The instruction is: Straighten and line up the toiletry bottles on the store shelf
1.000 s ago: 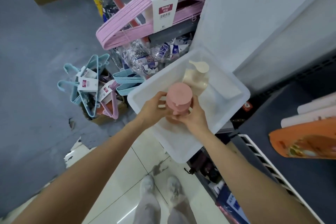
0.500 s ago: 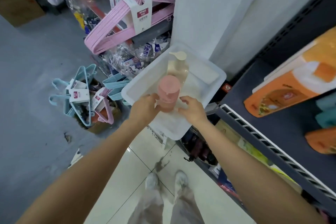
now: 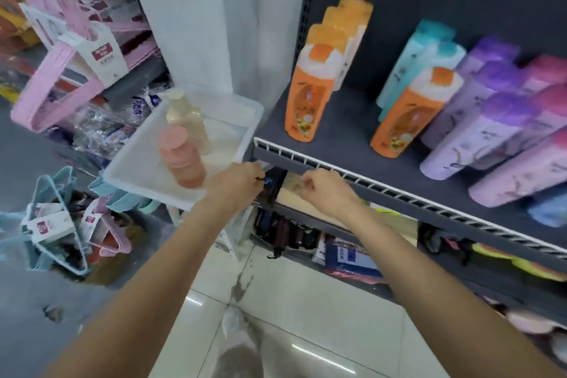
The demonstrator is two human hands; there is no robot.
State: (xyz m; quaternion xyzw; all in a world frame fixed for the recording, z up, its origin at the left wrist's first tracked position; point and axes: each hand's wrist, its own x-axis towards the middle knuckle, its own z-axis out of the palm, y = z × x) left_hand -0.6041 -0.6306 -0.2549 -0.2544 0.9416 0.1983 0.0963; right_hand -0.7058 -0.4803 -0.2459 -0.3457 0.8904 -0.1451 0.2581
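- Hangers (image 3: 55,92) in pink hang far left, with blue ones heaped below on the floor; none of that belongs to the job.
- White tray (image 3: 144,175) juts out just left of the shelf end, holding a pink pump bottle (image 3: 181,159) in front and a cream pump bottle (image 3: 187,123) behind, both upright and blurred.
- Left hand (image 3: 237,182) hangs at the tray's near right corner, fingers loosely curled, gripping nothing I can make out.
- Right hand (image 3: 326,190) sits just under the shelf's white front rail (image 3: 383,187), fingers also loosely bent and empty; the two hands are apart.
- Risk, as I judge it: an elbow or wrist could catch the overhanging tray and tip the tall pump bottles.
- Shelf (image 3: 352,129) carries the toiletry bottles: orange bottles (image 3: 308,95) in two ragged files, then teal bottles (image 3: 420,61), purple bottles (image 3: 478,120) and pink bottles (image 3: 549,101) at the right.
- Rows look uneven, with a gap between the orange files; pushing one bottle could topple its neighbours.
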